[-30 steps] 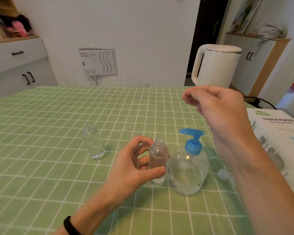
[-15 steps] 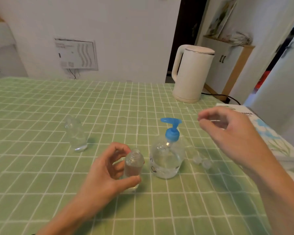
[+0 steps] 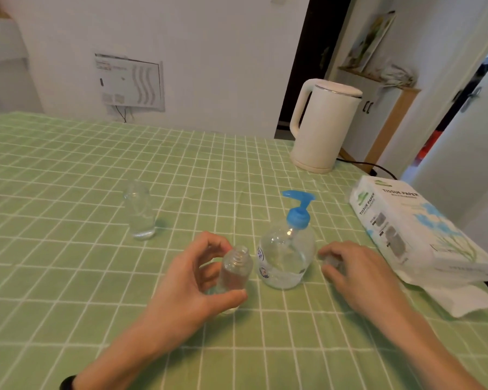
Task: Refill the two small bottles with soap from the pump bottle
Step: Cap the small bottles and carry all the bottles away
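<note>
Green checked cloth covers the whole table. I take the pump bottle as the middle of the dial, with twelve pointing away from the person. A white kettle stands well off at one o'clock, and a tissue pack lies at three.

The pump bottle is clear with a blue head. It stands upright, soap low in its belly, spout aimed roughly at eleven.

The left hand wraps thumb and fingers round the near small bottle at nine o'clock. The bottle is just beside the pump bottle, upright, with its threaded neck open. The far small bottle stands alone at ten o'clock, well apart.

The right hand is down on the cloth at three o'clock, fingers curled over a small clear cap. I cannot tell whether it pinches the cap or only touches it.

The danger I see is the narrow neck. The spout is not over it, so a press now would drop soap on the cloth or down the bottle's side. Slick plastic could then slip in that grip. A hard press on the head, off-centre, might also rock the light pump bottle.
</note>
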Available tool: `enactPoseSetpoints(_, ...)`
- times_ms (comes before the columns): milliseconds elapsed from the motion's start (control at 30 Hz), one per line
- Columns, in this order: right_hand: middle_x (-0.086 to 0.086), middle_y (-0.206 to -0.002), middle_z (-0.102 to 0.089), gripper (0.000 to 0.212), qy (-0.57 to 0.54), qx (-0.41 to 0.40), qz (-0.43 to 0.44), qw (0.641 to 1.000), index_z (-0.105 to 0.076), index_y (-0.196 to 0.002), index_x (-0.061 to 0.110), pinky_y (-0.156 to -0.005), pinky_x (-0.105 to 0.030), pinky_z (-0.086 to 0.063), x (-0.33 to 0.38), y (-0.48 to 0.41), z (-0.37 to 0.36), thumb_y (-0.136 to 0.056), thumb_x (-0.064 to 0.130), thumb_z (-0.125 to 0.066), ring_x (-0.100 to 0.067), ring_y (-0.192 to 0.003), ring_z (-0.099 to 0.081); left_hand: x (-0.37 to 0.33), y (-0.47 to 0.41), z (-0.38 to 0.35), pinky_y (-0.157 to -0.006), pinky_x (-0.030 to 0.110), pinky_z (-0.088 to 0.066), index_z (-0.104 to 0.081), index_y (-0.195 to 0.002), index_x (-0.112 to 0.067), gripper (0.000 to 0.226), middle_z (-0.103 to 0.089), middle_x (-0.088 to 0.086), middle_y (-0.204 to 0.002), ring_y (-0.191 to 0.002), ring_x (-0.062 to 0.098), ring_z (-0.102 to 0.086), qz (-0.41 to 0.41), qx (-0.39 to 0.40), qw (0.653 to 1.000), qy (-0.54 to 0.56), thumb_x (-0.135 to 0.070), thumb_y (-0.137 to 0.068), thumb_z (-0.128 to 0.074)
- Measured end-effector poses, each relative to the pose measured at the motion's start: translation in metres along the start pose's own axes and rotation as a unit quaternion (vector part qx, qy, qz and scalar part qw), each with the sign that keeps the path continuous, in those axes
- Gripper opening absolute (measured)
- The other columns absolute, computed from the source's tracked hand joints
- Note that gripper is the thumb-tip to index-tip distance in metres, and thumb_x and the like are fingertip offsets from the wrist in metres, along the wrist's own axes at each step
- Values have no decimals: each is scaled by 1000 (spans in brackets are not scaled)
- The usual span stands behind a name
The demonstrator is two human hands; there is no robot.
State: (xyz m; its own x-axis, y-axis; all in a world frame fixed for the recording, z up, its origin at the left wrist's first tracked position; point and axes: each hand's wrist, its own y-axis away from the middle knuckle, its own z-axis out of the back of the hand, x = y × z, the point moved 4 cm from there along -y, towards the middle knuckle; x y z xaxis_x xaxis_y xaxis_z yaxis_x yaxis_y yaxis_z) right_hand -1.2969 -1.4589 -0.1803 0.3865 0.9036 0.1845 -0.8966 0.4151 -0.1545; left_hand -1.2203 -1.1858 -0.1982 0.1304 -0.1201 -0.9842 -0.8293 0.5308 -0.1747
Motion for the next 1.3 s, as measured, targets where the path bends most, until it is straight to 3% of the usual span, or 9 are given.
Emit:
enactPoseSetpoints(133,12,-106,-74,21,-97,-96,1,991,-75,-114,28,-82,-31,-47,-6,3,15,-93,30,-72,-11,-94,-66,0,1,0,-102,56,-57,-63,-102,-27,50,-72,6,-115,-106,37,-76,-1,4,1000,-25,-3,-68,-90)
enactPoseSetpoints(200,22,-98,-74,24,-199,-185,-3,962,-74,-112,35,-77,-26,-49,-4,13,41,-90,44,-72,1,-86,-66,0,1,1,-100,48,-59,-63,-103,-27,50,-72,1,-113,-104,35,-76,-7,5,999,-37,0,-70,-90)
enactPoseSetpoints(267,25,-99,-74,28,-296,-228,31,927,-72,-112,43,-74,-17,-54,11,26,63,-86,55,-70,0,-87,-69,0,1,1,-95,35,-61,-63,-103,-30,51,-72,-5,-111,-102,29,-77,-14,5,999,-52,-2,-70,-91)
enactPoseSetpoints(333,19,-107,-75,29,-371,-192,105,902,-72,-116,40,-78,-15,-55,41,36,72,-88,50,-76,-7,-91,-72,0,1,2,-94,30,-59,-63,-103,-32,51,-72,-5,-112,-100,26,-76,-23,2,997,-70,-6,-70,-91)
enactPoseSetpoints(467,18,-107,-74,24,-386,-101,224,889,-74,-111,37,-77,-13,-53,98,30,65,-88,31,-80,-11,-97,-71,-5,0,5,-98,29,-57,-64,-103,-33,48,-73,-2,-112,-101,22,-75,-50,-16,994,-96,-12,-69,-92)
enactPoseSetpoints(600,19,-110,-72,26,-391,-87,272,875,-75,-115,29,-81,-17,-54,123,17,53,-89,22,-76,-11,-106,-68,-8,-2,14,-104,42,-56,-66,-104,-29,47,-74,1,-112,-107,23,-74,-58,-39,992,-103,-12,-69,-91)
enactPoseSetpoints(933,19,-116,-72,27,-422,-95,279,857,-76,-117,24,-87,-16,-51,109,28,28,-92,15,-76,-7,-104,-68,-10,-5,20,-101,39,-55,-69,-110,-36,50,-75,-4,-115,-110,25,-74,-80,-40,988,-127,-23,-68,-92)
enactPoseSetpoints(1167,15,-116,-73,29,-415,-101,296,854,-76,-117,20,-86,-15,-51,108,31,27,-89,10,-74,-11,-112,-69,-14,-3,20,-101,22,-54,-70,-112,-39,50,-76,-10,-116,-110,14,-74,-89,-30,984,-151,-27,-68,-91)
enactPoseSetpoints(1300,15,-115,-73,32,-409,-85,285,863,-77,-117,20,-85,-17,-52,105,31,24,-89,5,-77,-12,-112,-69,-15,-2,18,-101,25,-55,-70,-113,-37,50,-76,-9,-116,-110,16,-74,-91,-23,983,-160,-28,-68,-90)
